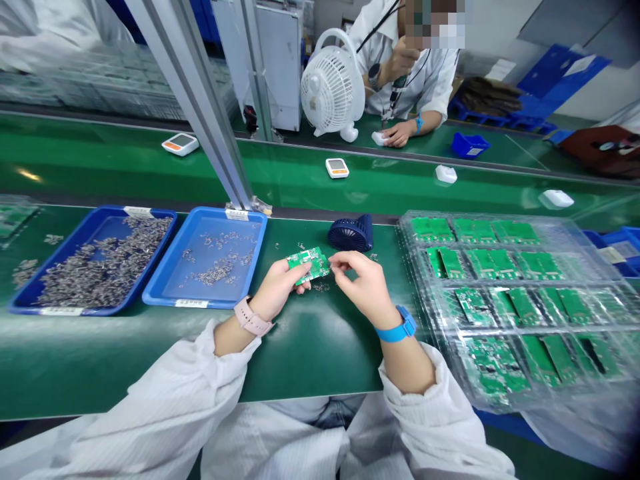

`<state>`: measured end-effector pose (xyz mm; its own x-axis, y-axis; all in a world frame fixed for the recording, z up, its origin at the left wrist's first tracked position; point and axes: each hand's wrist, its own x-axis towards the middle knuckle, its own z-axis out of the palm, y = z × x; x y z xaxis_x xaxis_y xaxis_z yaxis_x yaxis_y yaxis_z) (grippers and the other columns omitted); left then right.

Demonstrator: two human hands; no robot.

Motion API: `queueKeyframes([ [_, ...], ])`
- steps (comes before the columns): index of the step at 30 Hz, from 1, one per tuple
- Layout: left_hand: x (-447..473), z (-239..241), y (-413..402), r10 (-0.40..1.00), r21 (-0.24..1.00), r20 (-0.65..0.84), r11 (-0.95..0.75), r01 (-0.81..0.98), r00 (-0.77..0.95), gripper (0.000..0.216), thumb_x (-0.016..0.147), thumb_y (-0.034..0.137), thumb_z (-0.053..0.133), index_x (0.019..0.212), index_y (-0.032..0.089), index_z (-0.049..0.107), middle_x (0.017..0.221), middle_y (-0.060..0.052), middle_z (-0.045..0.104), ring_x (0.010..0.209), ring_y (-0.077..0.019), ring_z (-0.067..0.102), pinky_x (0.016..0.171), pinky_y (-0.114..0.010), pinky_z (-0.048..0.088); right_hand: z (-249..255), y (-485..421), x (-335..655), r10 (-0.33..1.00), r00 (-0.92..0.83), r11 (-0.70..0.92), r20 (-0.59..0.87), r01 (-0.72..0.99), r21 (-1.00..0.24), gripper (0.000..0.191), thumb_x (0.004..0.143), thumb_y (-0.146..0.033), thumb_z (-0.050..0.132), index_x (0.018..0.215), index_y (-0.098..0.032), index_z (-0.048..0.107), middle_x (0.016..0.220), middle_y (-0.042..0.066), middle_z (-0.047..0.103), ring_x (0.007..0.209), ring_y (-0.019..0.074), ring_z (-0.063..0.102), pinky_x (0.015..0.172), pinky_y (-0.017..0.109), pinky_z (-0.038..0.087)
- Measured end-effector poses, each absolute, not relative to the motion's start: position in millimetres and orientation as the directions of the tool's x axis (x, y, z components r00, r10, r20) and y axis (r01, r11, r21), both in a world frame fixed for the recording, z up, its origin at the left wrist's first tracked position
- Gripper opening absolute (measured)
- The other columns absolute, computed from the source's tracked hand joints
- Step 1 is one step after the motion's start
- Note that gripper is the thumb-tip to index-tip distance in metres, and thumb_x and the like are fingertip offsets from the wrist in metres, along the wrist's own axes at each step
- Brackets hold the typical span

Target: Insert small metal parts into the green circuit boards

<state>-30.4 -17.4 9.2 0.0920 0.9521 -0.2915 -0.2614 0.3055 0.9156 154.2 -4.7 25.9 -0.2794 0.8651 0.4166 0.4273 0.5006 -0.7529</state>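
1. A green rectangular circuit board [311,265] is held just above the dark green tabletop [310,353], the left hand [277,290] clamped on its left side.
2. The right hand [367,283] has thumb and fingertips close together at the board's right edge; I cannot tell whether they grip anything.
3. Small silvery metal parts [320,287] lie below the board.
4. A navy plastic fan [350,233] stands just beyond.

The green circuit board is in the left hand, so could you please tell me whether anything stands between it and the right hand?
Nothing visible does: the right hand is close by the right edge of the green circuit board, opposite the left hand. The navy fan sits beyond them, out of the way.
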Motion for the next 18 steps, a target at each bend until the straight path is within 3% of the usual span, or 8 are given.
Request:
queueKeyframes([
  [6, -30.1, 11.1, -17.2, 0.928, 0.902, -0.352, 0.372, -0.218, 0.124, 0.031, 0.072, 0.041, 0.075, 0.076, 0.014, 0.062, 0.051, 0.001, 0.056, 0.043, -0.0076, 0.049, 0.04, -0.018, 0.036, 28.4, -7.2, 156.1, 0.846, -0.391, 0.519, 0.363, 0.446, -0.729, 0.027, 0.086, -0.013, 0.052, 0.107, -0.025, 0.062, 0.091, 0.003, 0.067, 0.083, 0.0185, 0.063, 0.079, 0.033, 0.051],
  [18, -30.0, 12.1, -16.5, 0.905, 0.879, -0.4, 0.423, -0.219, 0.144, 0.028, 0.072, 0.04, 0.072, 0.072, 0.014, 0.061, 0.047, 0.003, 0.05, 0.04, -0.0065, 0.043, 0.039, -0.018, 0.03, 24.9, -9.5, 153.3, 0.774, -0.534, 0.612, 0.34, 0.49, -0.621, 0.028, 0.09, -0.011, 0.048, 0.111, -0.026, 0.06, 0.094, 0.004, 0.068, 0.087, 0.02, 0.061, 0.08, 0.034, 0.048],
])
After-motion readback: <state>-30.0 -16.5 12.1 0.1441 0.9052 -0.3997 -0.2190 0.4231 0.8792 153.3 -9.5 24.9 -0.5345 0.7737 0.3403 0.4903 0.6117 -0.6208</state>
